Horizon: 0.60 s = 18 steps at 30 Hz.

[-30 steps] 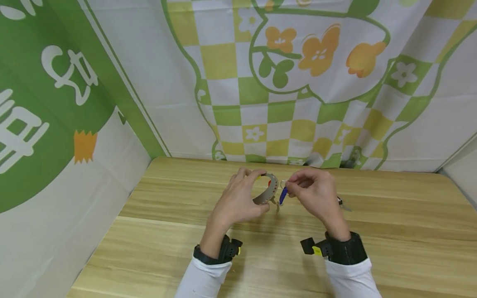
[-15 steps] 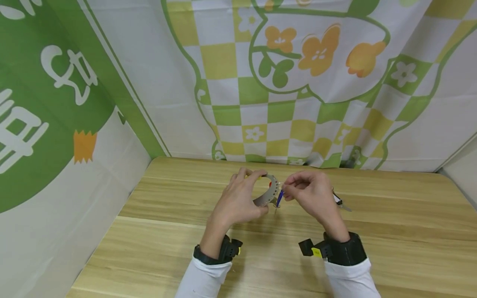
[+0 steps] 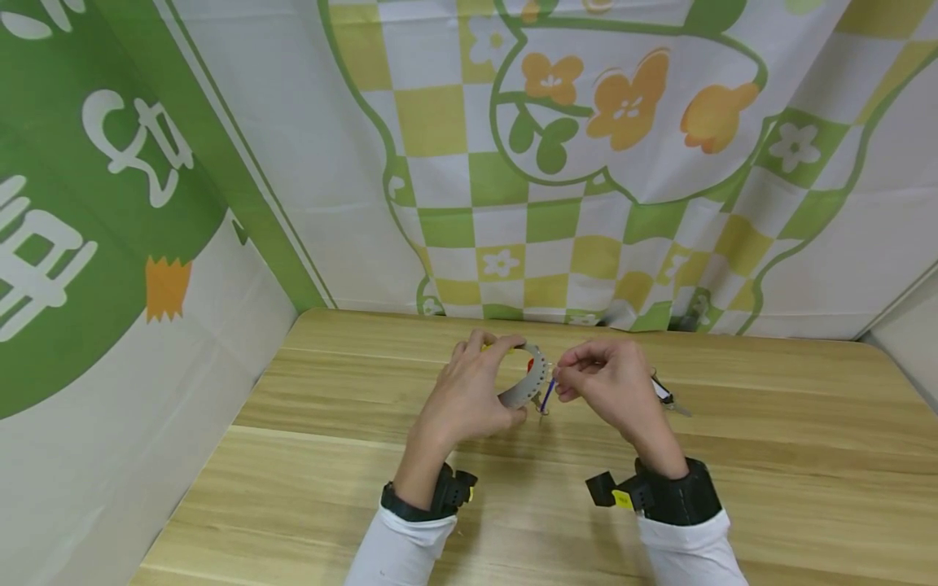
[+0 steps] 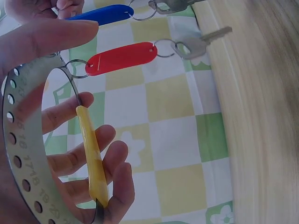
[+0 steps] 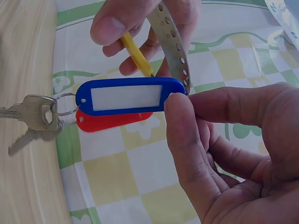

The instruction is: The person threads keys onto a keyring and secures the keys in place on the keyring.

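Observation:
My left hand (image 3: 469, 391) grips a large grey metal key hoop (image 3: 523, 392), whose band (image 4: 28, 154) has numbered holes. A yellow sleeve (image 4: 92, 154) covers part of the hoop. From a small wire ring on it hangs a red key tag (image 4: 122, 58) with a silver key (image 4: 193, 47). Close beside the hoop, my right hand (image 3: 611, 382) pinches one end of a blue key tag (image 5: 126, 96) between thumb and finger. Another silver key (image 5: 38, 112) dangles from its other end. Fingers hide the blue tag's upper ring, so I cannot tell whether it touches the hoop.
A small dark-and-white item with a silver key-like end (image 3: 670, 400) lies on the wooden table (image 3: 791, 456), right of my right hand. Behind the table hangs a checked, flowered curtain (image 3: 513, 220). Black straps (image 3: 677, 492) with cameras circle both wrists.
My right hand has shifted slightly left and down, bringing the blue key tag closer to the hoop and turning it edge-on in the head view. My left hand stays nearly still.

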Available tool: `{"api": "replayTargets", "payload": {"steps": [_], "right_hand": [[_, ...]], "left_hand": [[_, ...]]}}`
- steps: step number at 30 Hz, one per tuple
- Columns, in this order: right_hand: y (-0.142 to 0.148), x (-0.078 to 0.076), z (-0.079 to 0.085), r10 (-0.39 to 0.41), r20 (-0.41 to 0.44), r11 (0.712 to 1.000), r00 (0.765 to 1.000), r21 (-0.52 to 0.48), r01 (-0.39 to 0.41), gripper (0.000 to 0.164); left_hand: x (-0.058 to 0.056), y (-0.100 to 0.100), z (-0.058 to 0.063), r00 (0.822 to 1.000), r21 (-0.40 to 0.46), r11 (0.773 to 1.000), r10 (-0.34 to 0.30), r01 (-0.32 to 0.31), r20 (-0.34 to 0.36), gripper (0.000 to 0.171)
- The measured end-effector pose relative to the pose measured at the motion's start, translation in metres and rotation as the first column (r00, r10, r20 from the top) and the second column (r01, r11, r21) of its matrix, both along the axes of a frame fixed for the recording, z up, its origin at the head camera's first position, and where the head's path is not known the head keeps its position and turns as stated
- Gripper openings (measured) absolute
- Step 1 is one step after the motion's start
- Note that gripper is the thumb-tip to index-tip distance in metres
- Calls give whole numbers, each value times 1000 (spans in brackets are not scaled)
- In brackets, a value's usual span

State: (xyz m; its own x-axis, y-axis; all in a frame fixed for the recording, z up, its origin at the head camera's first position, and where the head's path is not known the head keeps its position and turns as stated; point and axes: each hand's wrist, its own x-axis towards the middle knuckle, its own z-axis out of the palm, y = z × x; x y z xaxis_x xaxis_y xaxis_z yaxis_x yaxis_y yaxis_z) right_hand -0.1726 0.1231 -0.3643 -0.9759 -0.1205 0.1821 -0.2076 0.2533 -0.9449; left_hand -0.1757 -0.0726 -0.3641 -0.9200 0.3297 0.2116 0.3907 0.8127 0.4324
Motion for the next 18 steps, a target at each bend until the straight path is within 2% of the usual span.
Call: {"api": "replayTargets", "payload": {"steps": [18], "right_hand": [[-2,-2,0,7,121,998,993,-58,0,12]], "left_hand": [[0,1,0,1000,-23,1000,3,-3,-17,85]]}}
